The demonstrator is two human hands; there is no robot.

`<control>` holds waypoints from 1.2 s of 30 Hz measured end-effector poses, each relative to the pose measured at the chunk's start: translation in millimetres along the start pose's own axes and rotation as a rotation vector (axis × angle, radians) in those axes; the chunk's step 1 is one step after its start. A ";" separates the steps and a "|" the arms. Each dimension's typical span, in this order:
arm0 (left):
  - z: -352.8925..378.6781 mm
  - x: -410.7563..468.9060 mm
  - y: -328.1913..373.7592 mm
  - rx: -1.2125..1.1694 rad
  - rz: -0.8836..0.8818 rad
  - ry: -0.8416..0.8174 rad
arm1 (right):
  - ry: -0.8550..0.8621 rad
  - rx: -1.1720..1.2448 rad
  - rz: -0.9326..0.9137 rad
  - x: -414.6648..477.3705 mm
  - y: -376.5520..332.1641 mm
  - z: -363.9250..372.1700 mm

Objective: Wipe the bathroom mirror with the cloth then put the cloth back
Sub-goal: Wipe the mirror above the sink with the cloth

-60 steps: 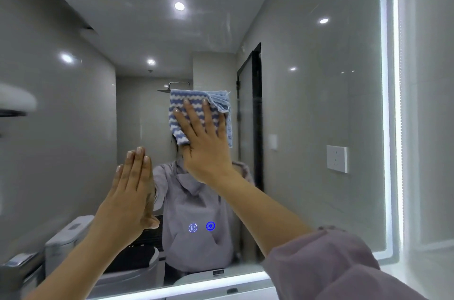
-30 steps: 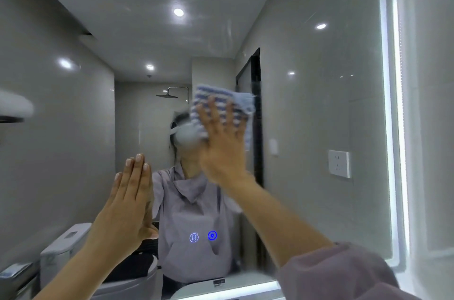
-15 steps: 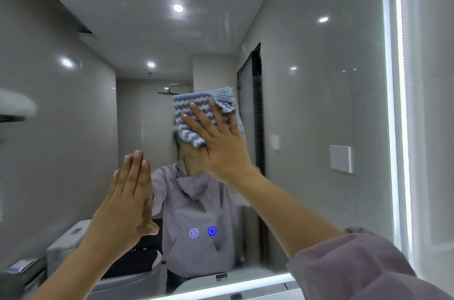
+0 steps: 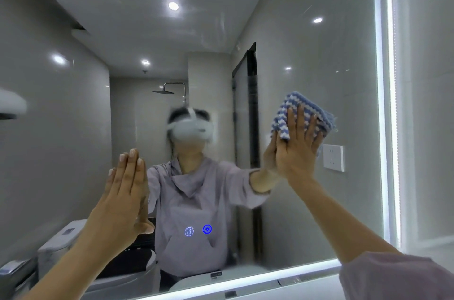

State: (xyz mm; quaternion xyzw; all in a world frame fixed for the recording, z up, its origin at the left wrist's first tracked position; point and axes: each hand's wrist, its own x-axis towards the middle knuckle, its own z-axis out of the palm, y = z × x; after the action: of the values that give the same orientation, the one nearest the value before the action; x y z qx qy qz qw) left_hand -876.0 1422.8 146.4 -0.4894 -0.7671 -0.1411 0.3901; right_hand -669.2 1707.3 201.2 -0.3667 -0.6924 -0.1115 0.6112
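**Cloth pressed to the right side of the mirror**

The right hand (image 4: 296, 152) lies flat on the cloth (image 4: 303, 113) with its fingers straight and slightly spread, pressing it against the glass of the mirror (image 4: 307, 213). It is not curled round the cloth, only pushing on it with an open palm. The cloth is folded, striped in blue and white wavy bands. It sits on the right part of the mirror at about mid height, near the lit border (image 4: 382, 103) that runs down the right edge. Its upper corner and right edge stick out past the fingertips.

The left hand (image 4: 122, 201) is raised lower down and to the left, open, fingers straight and held together, palm turned to the glass. Its reflection meets it along the finger edge, so it is at the glass or just off it; which of the two cannot be told. It holds nothing.

Two blue touch icons (image 4: 197, 230) glow side by side in the lower middle of the mirror, between the two arms. A lilac sleeve (image 4: 393, 275) covers the right upper arm at the bottom right corner.

The reflection shows the person in a lilac top and a white headset (image 4: 190, 131). It also shows a shower head (image 4: 163, 91) behind, a toilet (image 4: 73, 238) at lower left and a white wall socket (image 4: 333, 158) just right of the cloth-bearing hand.
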 end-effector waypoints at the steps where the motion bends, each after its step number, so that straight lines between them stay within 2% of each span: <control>1: -0.7 0.3 0.7 0.006 -0.002 0.007 | 0.014 0.024 0.014 -3.5 -9.5 0.4; 3: -1.4 0.5 1.0 0.019 -0.002 0.013 | 0.045 0.045 -0.038 -11.7 -32.7 0.2; 6: -0.4 1.0 -0.3 0.065 0.011 0.010 | 0.057 0.043 -0.260 -19.3 -81.9 -1.9; 9: 0.2 1.0 -2.2 0.090 0.012 0.005 | -0.078 0.069 -0.523 -14.5 -140.6 -0.7; 11: 1.1 0.8 -3.9 0.090 0.009 0.007 | -0.127 0.063 -0.634 -6.3 -170.9 1.6; 14: 3.2 0.5 -5.7 0.083 0.012 0.003 | -0.135 -0.002 -0.678 4.2 -188.0 3.1; 19: 5.6 0.3 -9.2 0.083 0.016 0.005 | -0.131 -0.025 -0.762 19.1 -172.9 0.6; 23: 5.4 0.4 -7.7 0.071 0.005 -0.013 | -0.073 -0.011 -0.661 50.1 -139.9 -6.2; 27: 6.0 1.7 -8.6 0.065 0.000 -0.020 | -0.011 0.073 -0.327 89.5 -85.0 -18.2; 29: 6.8 1.1 -9.1 0.066 0.005 -0.019 | -0.010 0.088 -0.220 99.3 -69.6 -21.6; 36: 5.3 -0.1 -8.4 0.079 0.012 -0.013 | 0.011 0.116 -0.100 103.0 -89.2 -15.9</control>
State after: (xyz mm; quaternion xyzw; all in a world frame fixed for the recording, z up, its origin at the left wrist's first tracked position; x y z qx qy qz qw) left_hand -885.7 1421.9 144.2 -0.4791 -0.7717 -0.1052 0.4048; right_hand -712.9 1673.0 326.7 -0.2950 -0.7120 -0.1036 0.6288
